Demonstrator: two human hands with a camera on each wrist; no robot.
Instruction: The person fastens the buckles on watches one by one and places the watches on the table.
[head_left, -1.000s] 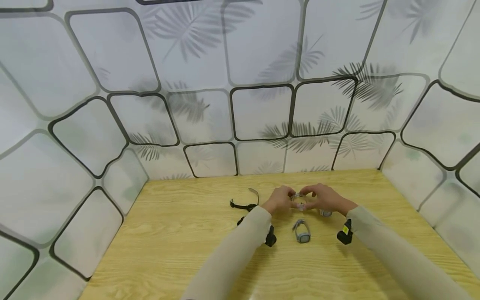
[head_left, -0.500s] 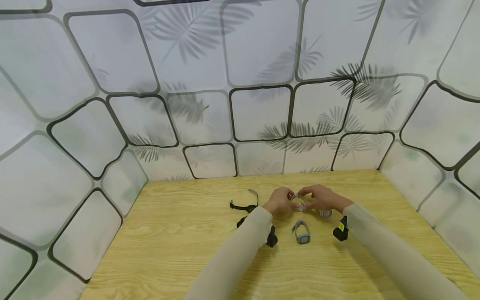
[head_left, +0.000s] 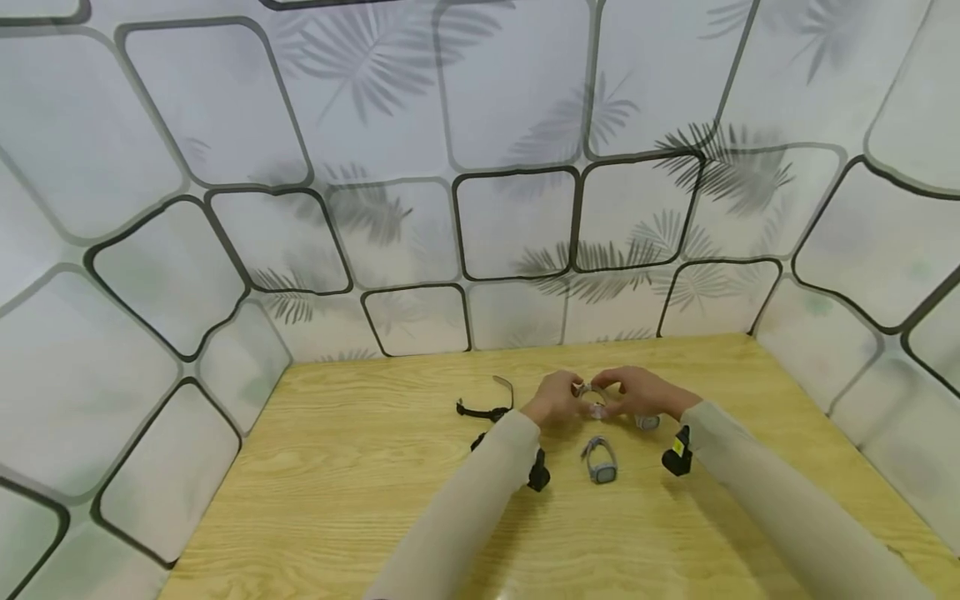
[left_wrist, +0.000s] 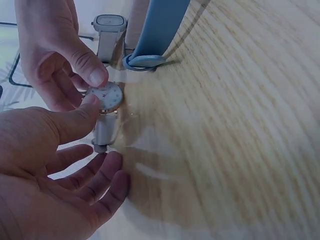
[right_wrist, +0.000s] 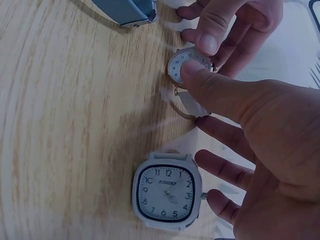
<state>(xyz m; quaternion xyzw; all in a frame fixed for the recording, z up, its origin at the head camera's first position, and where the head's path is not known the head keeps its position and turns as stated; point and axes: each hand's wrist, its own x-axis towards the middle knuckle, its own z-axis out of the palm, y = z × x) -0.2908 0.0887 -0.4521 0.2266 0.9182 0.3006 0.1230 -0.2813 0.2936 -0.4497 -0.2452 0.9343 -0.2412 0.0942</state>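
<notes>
Between both hands stands a small round-faced wristwatch [left_wrist: 112,96] with a pale strap. My left hand [head_left: 557,397] holds it from the left, its thumb at the edge of the dial and the other fingers near the strap. My right hand [head_left: 641,392] pinches it from the right, the thumb lying over part of the dial [right_wrist: 176,64]. The strap forms a loop, partly hidden by the fingers. Just below the right hand's fingers, in the right wrist view, lies a white square-faced wristwatch [right_wrist: 166,194].
Nearer the person, a blue-grey wristwatch [head_left: 602,472] lies with its strap looped. A black wristwatch [head_left: 487,413] with its strap undone is left of the left hand. Everything sits on a wooden table [head_left: 337,467], with patterned fabric [head_left: 517,225] behind and at both sides.
The right wrist has shifted slightly to the left. Both hands keep hold of the round wristwatch, and the other watches stay where they lay.
</notes>
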